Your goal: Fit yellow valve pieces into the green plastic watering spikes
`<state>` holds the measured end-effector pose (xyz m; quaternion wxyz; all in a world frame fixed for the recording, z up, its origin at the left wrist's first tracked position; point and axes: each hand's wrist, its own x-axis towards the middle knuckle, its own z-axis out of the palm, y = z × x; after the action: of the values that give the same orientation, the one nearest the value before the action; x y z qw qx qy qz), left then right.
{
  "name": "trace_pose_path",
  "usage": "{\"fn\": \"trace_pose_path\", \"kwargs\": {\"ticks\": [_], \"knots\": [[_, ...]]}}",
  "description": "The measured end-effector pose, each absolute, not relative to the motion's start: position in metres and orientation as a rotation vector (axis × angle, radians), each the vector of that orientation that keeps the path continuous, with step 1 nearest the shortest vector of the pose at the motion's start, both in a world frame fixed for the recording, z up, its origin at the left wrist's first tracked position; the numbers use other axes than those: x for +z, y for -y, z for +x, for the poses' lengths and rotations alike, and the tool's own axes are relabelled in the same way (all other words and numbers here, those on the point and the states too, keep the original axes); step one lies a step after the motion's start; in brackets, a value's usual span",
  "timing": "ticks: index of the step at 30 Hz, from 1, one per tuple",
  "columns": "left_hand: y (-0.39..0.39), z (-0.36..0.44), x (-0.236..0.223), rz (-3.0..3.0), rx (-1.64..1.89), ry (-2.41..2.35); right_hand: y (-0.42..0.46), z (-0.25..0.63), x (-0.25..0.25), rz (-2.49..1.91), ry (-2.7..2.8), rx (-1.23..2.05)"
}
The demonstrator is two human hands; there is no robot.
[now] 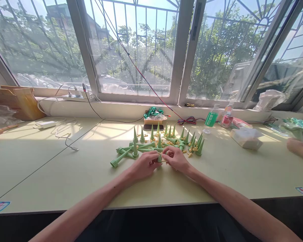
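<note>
Your left fingers [154, 156] pinch a tapered green plastic cone [160, 158]; your right fingers [168, 150] curl beside it, their grip unclear.

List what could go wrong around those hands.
The left hand holds a small green cone close to the upright green cones, so a slip might tip one. Small yellow pieces lie loose near the right hand and could get nudged aside or mislaid. The green spike lying beyond the left hand might roll if bumped.
</note>
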<state>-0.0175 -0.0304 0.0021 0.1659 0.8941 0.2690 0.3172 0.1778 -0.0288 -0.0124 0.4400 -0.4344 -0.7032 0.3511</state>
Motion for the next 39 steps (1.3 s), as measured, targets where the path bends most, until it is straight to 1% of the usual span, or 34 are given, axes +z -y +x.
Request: {"fn": "trace_pose_path", "kwargs": {"ticks": [6, 12, 21, 33, 39], "knots": [[0.028, -0.015, 0.007, 2.195, 0.962, -0.831, 0.028, 0.179, -0.010, -0.992, 1.731, 0.870], [0.027, -0.017, 0.014, 1.764, 0.871, -0.845, 0.026, 0.181, -0.009, -0.867, 1.685, 0.969], [0.022, -0.021, 0.013, 1.582, 0.838, -0.734, 0.025, 0.180, -0.009, -0.769, 1.669, 1.005], [0.028, -0.017, 0.010, 1.718, 0.817, -0.777, 0.026, 0.179, -0.013, -0.764, 1.644, 1.079], [0.032, -0.013, 0.008, 2.140, 0.995, -0.800, 0.025, 0.178, -0.015, -0.834, 1.628, 1.122]]}}
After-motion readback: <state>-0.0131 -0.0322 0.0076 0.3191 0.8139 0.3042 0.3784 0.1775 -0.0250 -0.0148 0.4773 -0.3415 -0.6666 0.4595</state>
